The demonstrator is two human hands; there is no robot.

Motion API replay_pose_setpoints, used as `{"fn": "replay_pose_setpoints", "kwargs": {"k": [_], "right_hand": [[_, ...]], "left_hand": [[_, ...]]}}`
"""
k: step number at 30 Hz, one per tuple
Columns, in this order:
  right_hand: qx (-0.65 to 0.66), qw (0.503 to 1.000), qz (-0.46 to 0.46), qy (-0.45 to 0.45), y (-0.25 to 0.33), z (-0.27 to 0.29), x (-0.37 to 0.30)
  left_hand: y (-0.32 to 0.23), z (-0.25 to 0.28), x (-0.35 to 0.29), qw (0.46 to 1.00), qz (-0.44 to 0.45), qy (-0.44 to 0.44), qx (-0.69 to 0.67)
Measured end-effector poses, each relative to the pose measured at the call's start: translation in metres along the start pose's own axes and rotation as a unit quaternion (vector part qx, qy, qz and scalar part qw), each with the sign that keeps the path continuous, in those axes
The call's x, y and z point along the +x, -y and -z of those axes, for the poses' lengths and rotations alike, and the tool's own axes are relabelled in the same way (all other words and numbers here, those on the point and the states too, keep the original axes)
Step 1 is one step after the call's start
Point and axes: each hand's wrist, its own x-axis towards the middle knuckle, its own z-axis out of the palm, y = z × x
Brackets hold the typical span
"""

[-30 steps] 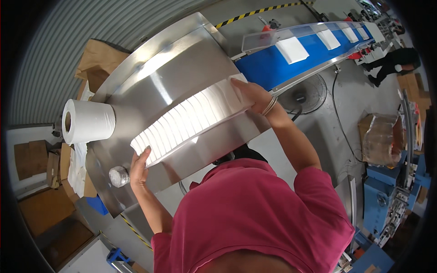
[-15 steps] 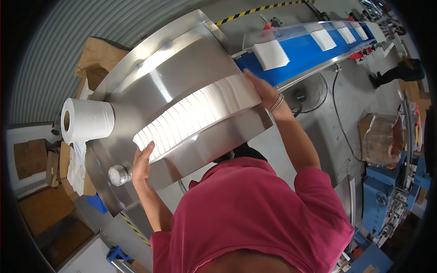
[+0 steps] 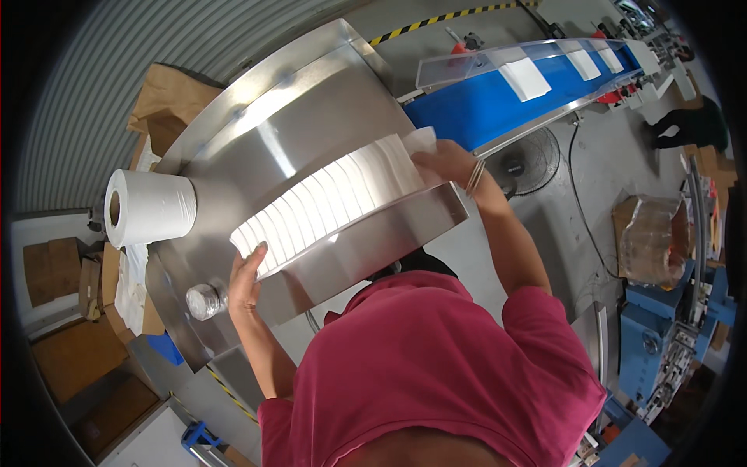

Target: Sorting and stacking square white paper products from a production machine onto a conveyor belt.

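A long row of folded white tissue stacks (image 3: 320, 196) stands on edge on the steel table (image 3: 354, 268), packed side by side. My left hand (image 3: 247, 279) holds the row's left end, its thumb over the near face and the other fingers partly hidden. At the right end, my right hand (image 3: 447, 162) is closed on a white tissue stack (image 3: 420, 141), which is slightly blurred. This stack stands next to the row, beside the near end of the blue conveyor belt (image 3: 459, 117). Some of the right fingers are hidden behind the white material.
Several more white stacks lie on the belt, the nearest stack (image 3: 525, 78) under a clear guard (image 3: 451, 70). A large white roll (image 3: 156, 206) and a small clear-wrapped roll (image 3: 204, 300) are at the table's left. Below the conveyor stands a fan (image 3: 533, 159). A person (image 3: 689, 124) is far right.
The stacks on the belt have moved toward me, and the nearest one has left the belt's end. My right hand has shifted slightly and closed on a stack. My left hand has barely moved.
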Motion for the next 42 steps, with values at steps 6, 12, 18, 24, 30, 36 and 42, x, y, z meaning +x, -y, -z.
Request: {"fn": "replay_pose_setpoints", "kwargs": {"k": [6,12,18,24,30,36,42], "right_hand": [[0.644,0.757,-0.107,-0.027,-0.043,0.025,0.037],[0.400,0.912,-0.042,0.084,0.023,-0.012,-0.017],[0.411,0.905,-0.081,0.077,0.032,-0.002,-0.012],[0.134,0.989,0.056,-0.039,-0.011,0.002,0.003],[0.662,0.741,-0.089,-0.071,-0.040,0.027,0.038],[0.412,0.908,-0.022,0.072,0.022,-0.008,-0.014],[0.428,0.896,-0.080,0.087,0.030,0.001,-0.013]], "left_hand": [[0.001,-0.013,0.002,1.000,-0.005,0.022,0.005],[0.002,-0.023,0.005,0.999,0.003,0.031,-0.015],[0.000,-0.025,0.010,0.999,0.005,0.037,-0.002],[0.003,-0.020,0.012,0.999,0.019,0.034,0.001],[-0.005,-0.035,0.011,0.998,0.013,0.053,0.024],[-0.004,-0.043,0.014,0.998,0.006,0.056,-0.006],[-0.003,-0.046,0.019,0.998,0.009,0.066,0.011]]}}
